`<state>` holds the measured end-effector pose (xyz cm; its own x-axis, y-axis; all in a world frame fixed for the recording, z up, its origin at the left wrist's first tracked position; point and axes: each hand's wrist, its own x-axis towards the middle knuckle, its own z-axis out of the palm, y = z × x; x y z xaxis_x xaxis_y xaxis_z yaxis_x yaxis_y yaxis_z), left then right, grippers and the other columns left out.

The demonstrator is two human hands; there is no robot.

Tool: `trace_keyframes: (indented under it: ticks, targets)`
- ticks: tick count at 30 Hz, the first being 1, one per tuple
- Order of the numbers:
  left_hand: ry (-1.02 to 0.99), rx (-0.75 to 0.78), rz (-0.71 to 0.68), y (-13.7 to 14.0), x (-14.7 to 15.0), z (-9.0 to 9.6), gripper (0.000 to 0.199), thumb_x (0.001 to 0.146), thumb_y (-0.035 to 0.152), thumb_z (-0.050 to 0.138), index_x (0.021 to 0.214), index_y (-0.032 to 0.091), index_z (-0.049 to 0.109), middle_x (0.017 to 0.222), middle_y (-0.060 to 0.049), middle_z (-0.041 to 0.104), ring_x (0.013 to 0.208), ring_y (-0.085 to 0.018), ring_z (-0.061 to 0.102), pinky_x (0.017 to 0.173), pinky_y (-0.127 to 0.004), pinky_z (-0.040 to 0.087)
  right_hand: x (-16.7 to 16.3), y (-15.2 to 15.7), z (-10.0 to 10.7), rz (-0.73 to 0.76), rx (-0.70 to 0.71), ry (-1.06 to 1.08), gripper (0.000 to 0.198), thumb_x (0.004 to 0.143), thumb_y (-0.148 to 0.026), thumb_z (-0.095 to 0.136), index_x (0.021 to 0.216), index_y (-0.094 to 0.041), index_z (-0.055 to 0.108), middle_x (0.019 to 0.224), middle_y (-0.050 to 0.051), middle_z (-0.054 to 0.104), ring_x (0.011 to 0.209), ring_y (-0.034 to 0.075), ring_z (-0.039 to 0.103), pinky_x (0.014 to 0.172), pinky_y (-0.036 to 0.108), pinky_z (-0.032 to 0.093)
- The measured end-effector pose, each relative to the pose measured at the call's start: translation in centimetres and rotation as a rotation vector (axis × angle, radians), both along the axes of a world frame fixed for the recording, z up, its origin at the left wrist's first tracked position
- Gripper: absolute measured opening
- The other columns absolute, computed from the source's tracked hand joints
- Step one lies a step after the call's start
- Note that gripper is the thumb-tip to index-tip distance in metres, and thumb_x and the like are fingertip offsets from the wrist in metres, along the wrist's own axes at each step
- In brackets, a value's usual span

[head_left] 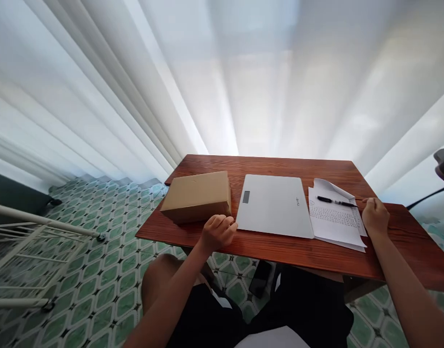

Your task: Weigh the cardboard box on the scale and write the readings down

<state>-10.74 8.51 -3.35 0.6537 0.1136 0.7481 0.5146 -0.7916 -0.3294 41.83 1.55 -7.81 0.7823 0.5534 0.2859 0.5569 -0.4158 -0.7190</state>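
Observation:
My left hand rests at the front edge of the table, its fingers curled into a loose fist with nothing seen in it. It lies between a closed brown cardboard box and a flat silver laptop with its lid down, a small dark rectangle and lettering on top. To the right, my right hand is closed in a fist on the tabletop, beside handwritten paper sheets. A black and clear pen lies across these sheets, its end close to my right knuckles but not held.
The reddish-brown wooden table stands against white curtains. A white wire rack on casters is at the left on green tiled floor. Below the table, a dark flat object shows between my legs.

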Motion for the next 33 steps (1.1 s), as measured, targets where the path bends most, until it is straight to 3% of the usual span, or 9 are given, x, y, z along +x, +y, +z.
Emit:
trace_keyframes:
  ticks: [8, 16, 21, 24, 27, 33]
  targets:
    - [0.023, -0.122, 0.051, 1.1, -1.2, -1.9, 0.022, 0.079, 0.004, 0.049, 0.093, 0.019, 0.055, 0.086, -0.004, 0.062, 0.079, -0.018, 0.052, 0.074, -0.031, 0.044, 0.3, -0.2, 0.1, -0.04, -0.061, 0.007, 0.021, 0.08, -0.036, 0.031, 0.074, -0.034, 0.051, 0.092, 0.016, 0.067, 0.093, 0.037, 0.059, 0.087, 0.05, 0.04]
    - [0.031, -0.177, 0.064, 0.8, -1.0, -2.1, 0.017, 0.082, 0.005, 0.045, 0.088, 0.017, 0.055, 0.082, -0.005, 0.055, 0.074, -0.018, 0.046, 0.066, -0.03, 0.041, -0.6, -0.2, 0.9, 0.043, -0.137, -0.085, 0.018, 0.079, -0.04, 0.032, 0.07, -0.037, 0.047, 0.087, 0.015, 0.064, 0.085, 0.04, 0.062, 0.079, 0.053, 0.04]
    - [-0.028, -0.164, 0.102, 0.9, -1.0, -2.4, 0.017, 0.082, 0.005, 0.043, 0.084, 0.017, 0.054, 0.079, -0.005, 0.051, 0.071, -0.017, 0.044, 0.061, -0.03, 0.039, -2.5, -0.6, 2.2, 0.057, -0.116, -0.184, 0.017, 0.081, -0.041, 0.031, 0.068, -0.038, 0.041, 0.074, 0.014, 0.059, 0.071, 0.041, 0.061, 0.071, 0.055, 0.039]
    - [-0.077, -0.11, 0.091, 0.7, -1.1, -2.4, 0.016, 0.082, 0.005, 0.043, 0.081, 0.019, 0.051, 0.076, -0.003, 0.049, 0.067, -0.016, 0.043, 0.059, -0.03, 0.037, -4.6, -0.6, 3.8, 0.02, -0.064, -0.266, 0.023, 0.086, -0.045, 0.026, 0.069, -0.038, 0.041, 0.068, 0.015, 0.055, 0.066, 0.044, 0.059, 0.062, 0.057, 0.033]
    - [-0.142, -0.039, 0.051, 0.4, -1.4, -2.4, 0.014, 0.079, 0.005, 0.046, 0.079, 0.02, 0.046, 0.072, -0.001, 0.048, 0.063, -0.015, 0.041, 0.057, -0.03, 0.033, -7.6, 0.2, 5.8, 0.08, 0.001, -0.366, 0.029, 0.088, -0.047, 0.025, 0.073, -0.037, 0.047, 0.076, 0.018, 0.059, 0.081, 0.045, 0.063, 0.063, 0.057, 0.035]
    - [-0.389, 0.019, 0.098, -0.2, -3.7, -1.2, 0.031, 0.072, 0.0, 0.045, 0.095, 0.021, 0.049, 0.081, -0.003, 0.054, 0.073, -0.016, 0.051, 0.071, -0.031, 0.043, -18.1, 2.8, 7.9, 0.48, 0.043, -0.493, 0.034, 0.091, -0.047, 0.036, 0.1, -0.024, 0.06, 0.093, 0.015, 0.067, 0.093, 0.036, 0.063, 0.08, 0.053, 0.05]
